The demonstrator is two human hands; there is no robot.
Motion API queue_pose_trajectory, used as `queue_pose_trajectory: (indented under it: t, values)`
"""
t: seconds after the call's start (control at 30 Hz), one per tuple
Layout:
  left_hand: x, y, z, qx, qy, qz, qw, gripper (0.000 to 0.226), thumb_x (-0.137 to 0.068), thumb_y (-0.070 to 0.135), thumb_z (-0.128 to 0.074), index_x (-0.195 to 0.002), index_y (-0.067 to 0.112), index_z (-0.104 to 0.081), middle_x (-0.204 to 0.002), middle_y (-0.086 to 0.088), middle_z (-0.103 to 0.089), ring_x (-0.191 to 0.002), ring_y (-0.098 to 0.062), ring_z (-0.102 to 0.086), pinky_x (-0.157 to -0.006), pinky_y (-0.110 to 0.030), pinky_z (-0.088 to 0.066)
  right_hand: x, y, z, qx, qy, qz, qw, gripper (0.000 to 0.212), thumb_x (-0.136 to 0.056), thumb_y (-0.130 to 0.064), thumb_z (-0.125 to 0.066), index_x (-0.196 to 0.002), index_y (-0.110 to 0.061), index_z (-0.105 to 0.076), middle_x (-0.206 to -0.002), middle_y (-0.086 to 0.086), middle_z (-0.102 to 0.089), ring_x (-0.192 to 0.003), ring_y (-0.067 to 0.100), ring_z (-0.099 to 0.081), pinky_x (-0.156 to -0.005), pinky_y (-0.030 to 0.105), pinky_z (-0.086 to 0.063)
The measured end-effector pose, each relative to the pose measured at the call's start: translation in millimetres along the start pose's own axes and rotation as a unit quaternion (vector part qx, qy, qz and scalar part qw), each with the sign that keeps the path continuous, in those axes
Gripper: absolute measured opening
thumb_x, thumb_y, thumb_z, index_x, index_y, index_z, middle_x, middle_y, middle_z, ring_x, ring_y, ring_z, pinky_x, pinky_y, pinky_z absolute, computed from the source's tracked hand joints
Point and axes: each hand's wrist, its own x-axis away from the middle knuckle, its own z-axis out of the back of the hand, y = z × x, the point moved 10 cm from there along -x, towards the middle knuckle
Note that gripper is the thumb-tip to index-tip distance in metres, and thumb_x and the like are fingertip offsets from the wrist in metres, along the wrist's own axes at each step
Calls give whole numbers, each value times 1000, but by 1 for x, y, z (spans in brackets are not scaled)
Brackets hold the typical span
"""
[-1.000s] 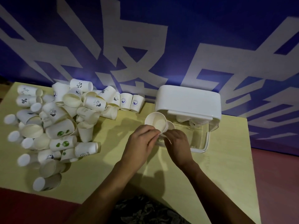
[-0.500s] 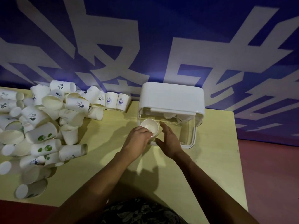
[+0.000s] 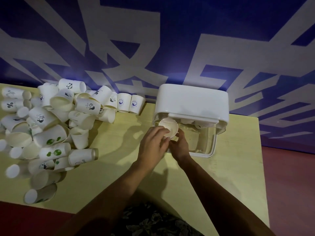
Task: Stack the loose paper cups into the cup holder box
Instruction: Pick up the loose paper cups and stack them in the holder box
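A white paper cup sits mouth-up at the left front opening of the cup holder box, a white-lidded box with a clear lower body. My left hand grips the cup's side from the left, fingers curled round it. My right hand holds the cup's lower part from the right, partly hidden behind the left. More cups show dimly inside the box under the lid. A big heap of loose paper cups lies on the left of the table.
The yellow table ends at the right near a red floor. A blue wall with large white characters rises right behind the box and the heap. A row of printed cups stands against the wall.
Both hands have carried the cup from in front of the box into its left front opening; the right hand has closed in under the cup. The head view shifted slightly.
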Motion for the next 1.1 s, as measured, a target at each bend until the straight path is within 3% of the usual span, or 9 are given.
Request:
queue_pose_trajectory:
  t: [0.1, 0.2, 0.27, 0.37, 0.47, 0.6, 0.8, 0.9, 1.1]
  values:
    - [18, -49, -3, 129, 50, 215, 967, 22, -87, 24, -66, -108, 19, -59, -103, 4, -62, -91, -12, -61, -77, -24, -52, -3, 5, -2, -21, -1, -4, 1000, 61, -84, -6, -72, -135, -19, -40, -124, -1, -55, -93, 15, -66, -74, 29, -57]
    - [32, -78, -41, 326, -13, 400, 857, 17, -90, 31, -64, -105, 28, -58, -111, 1, -64, -97, -20, -67, -84, -36, -57, -8, 7, -6, -52, -7, -10, 999, 60, -84, -2, -69, -133, -23, -43, -122, -2, -58, -98, 15, -66, -78, 32, -58]
    - [27, -70, -56, 439, -30, 425, 791, 13, -94, 25, -60, -107, 28, -59, -111, 4, -66, -99, -13, -67, -84, -26, -56, -15, 8, -6, -63, -2, -14, 998, 57, -84, -4, -70, -130, -25, -45, -120, -3, -61, -101, 16, -66, -82, 41, -58]
    - [10, -66, -62, 491, -23, 424, 761, 27, -95, 24, -58, -122, 21, -57, -113, 5, -66, -96, -4, -65, -82, -21, -54, -29, 6, -6, -81, 10, -31, 996, 49, -83, -11, -73, -125, -22, -50, -118, -3, -64, -103, 17, -66, -84, 42, -58]
    - [1, -73, -69, 493, -18, 454, 742, 23, -94, 27, -59, -115, 18, -63, -116, -2, -67, -100, -10, -66, -88, -31, -55, -47, 2, -6, -73, 22, -48, 996, 42, -81, -20, -75, -119, -16, -58, -112, -1, -69, -103, 16, -67, -84, 32, -56]
    - [-6, -76, -72, 452, -50, 453, 767, 13, -94, 27, -59, -105, 22, -65, -118, -3, -65, -109, -18, -62, -96, -38, -52, -60, -7, -10, -83, 15, -57, 995, 27, -82, -15, -73, -106, -21, -64, -103, 0, -73, -98, 18, -68, -74, 28, -53]
    - [16, -101, -28, 276, -87, 362, 886, 19, -92, 21, -61, -111, 21, -67, -107, 4, -68, -98, -12, -64, -89, -28, -52, -18, -3, -5, 42, 41, -51, 997, 43, -84, -15, -67, -126, -17, -55, -119, -1, -60, -100, 24, -65, -87, 38, -54]
    - [37, -129, 22, 98, -40, 295, 950, 19, -90, 17, -60, -107, 19, -69, -101, 4, -70, -89, -11, -64, -78, -23, -49, 19, -16, -16, 71, 29, 17, 997, 28, -89, -10, -62, -117, -14, -61, -112, -3, -64, -92, 14, -66, -71, 17, -51]
    - [86, -193, 107, -137, -4, 302, 943, 32, -88, 20, -56, -119, 14, -61, -120, -8, -60, -109, -26, -54, -88, -38, -46, 52, -20, -85, 148, -40, 70, 986, 15, -88, -9, -62, -100, -16, -67, -92, -4, -70, -79, 11, -67, -72, 31, -53]
